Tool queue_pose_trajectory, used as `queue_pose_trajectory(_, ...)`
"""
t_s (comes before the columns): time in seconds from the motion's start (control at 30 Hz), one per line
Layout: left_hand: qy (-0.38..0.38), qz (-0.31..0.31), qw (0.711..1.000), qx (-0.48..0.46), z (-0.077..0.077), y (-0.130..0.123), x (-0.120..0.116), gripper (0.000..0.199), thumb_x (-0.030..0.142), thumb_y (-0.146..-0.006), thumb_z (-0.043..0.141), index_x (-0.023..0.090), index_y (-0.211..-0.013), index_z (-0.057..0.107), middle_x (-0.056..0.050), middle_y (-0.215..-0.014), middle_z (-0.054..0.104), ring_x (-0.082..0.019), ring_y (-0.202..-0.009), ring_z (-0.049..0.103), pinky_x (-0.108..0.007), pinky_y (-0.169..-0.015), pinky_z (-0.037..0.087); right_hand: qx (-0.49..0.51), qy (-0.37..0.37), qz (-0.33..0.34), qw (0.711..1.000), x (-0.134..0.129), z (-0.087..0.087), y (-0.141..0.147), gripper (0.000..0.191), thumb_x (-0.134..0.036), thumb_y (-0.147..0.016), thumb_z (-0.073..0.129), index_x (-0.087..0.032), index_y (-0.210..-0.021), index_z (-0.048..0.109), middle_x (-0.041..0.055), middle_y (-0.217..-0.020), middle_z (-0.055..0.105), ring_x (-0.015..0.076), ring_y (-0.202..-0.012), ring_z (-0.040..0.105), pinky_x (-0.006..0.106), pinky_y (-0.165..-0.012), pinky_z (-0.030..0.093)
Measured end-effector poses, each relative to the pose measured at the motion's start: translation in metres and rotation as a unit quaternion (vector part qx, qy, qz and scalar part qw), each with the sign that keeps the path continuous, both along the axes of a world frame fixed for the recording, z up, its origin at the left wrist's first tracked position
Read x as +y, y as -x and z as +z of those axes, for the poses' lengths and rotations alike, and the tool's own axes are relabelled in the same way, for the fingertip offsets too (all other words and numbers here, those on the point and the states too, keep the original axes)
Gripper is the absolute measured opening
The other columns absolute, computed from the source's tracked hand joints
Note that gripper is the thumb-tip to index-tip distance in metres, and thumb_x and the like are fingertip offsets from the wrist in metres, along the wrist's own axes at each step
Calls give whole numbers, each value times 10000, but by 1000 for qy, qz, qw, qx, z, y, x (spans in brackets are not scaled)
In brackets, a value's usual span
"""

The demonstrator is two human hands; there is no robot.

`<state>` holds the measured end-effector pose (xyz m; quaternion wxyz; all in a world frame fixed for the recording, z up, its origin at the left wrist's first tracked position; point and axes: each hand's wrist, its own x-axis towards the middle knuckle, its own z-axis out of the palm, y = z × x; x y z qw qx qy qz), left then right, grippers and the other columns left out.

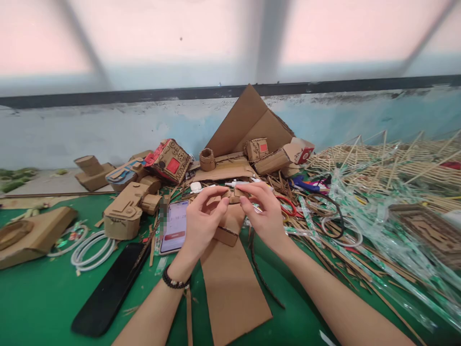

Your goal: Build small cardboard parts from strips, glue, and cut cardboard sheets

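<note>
In the middle of the head view, my left hand [205,216] and my right hand [264,214] face each other with thumbs and fingertips pinched. Between them is a small brown cardboard piece [235,196], partly hidden behind the fingers; whether it is one piece or two I cannot tell. Just below my hands sits a folded cardboard part [226,236] with a raised front edge. It rests at the far end of a flat cardboard sheet [234,293] that runs toward me over the green table [165,307].
Left of my hands lie a lit phone [175,226], a black phone-like slab [110,290], a cardboard camera model [124,211] and coiled white tubing [93,251]. On the right are plastic wrap [389,250], blue-handled scissors [306,184] and thin sticks. A folded cardboard sheet [248,120] leans on the wall.
</note>
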<state>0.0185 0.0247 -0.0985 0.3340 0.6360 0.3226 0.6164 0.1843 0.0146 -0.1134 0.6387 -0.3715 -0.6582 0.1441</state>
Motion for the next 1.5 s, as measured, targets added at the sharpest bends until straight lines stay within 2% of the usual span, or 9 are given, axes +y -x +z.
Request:
queue_pose_trajectory(0.17,-11,-12,1000,4,-1,0,0,155,242,-914,760,212,-1067,762,-37,-1045,780,-150,-948,757,-238,-864,644,-14,-9,-5,1000,-1,3,-1,188,-261,-994,626,-274,-1150,729,78,-1107,671,231,-1031,679,365,-794,640)
queue_pose_trajectory(0.5,25,-41,999,-5,-4,5,2,192,289,-904,777,199,-1072,754,-69,-1080,726,-219,-1007,741,-345,-834,699,-55,-37,-11,998,2,3,-6,168,-210,-981,616,-253,-1116,706,67,-1069,639,221,-1005,656,360,-815,606)
queue_pose_trajectory(0.7,14,-42,998,34,-5,7,3,180,269,-912,753,211,-1083,758,-73,-1068,701,-220,-987,725,-300,-749,690,-105,-78,-33,991,4,3,-7,177,-193,-989,583,-251,-1120,687,68,-1037,634,233,-977,645,395,-819,586)
queue_pose_trajectory(0.9,-5,-33,998,52,-5,8,5,157,225,-905,741,216,-1061,755,-61,-1033,719,-224,-1000,730,-333,-834,675,-114,-93,-33,989,5,3,-8,177,-180,-987,589,-242,-1132,670,68,-1035,620,226,-962,636,387,-809,580)
queue_pose_trajectory(1.07,6,-30,998,49,-5,8,4,166,243,-906,743,212,-1068,752,-66,-1044,720,-231,-999,735,-339,-824,678,-115,-92,-33,989,5,2,-8,183,-180,-991,583,-247,-1141,661,67,-1040,621,227,-964,637,387,-804,580)
queue_pose_trajectory(1.3,30,-42,998,35,-5,7,3,190,295,-908,760,215,-1080,755,-75,-1088,692,-230,-1020,707,-291,-715,688,-120,-88,-39,988,5,1,-8,173,-216,-1002,566,-251,-1145,657,74,-1053,631,238,-979,644,401,-801,583)
queue_pose_trajectory(1.5,37,-56,998,15,-3,5,1,205,311,-903,775,210,-1079,752,-68,-1093,679,-215,-1005,693,-303,-714,713,-118,-88,-28,989,5,1,-9,172,-219,-1017,564,-249,-1163,650,73,-1072,631,234,-1003,641,396,-825,580)
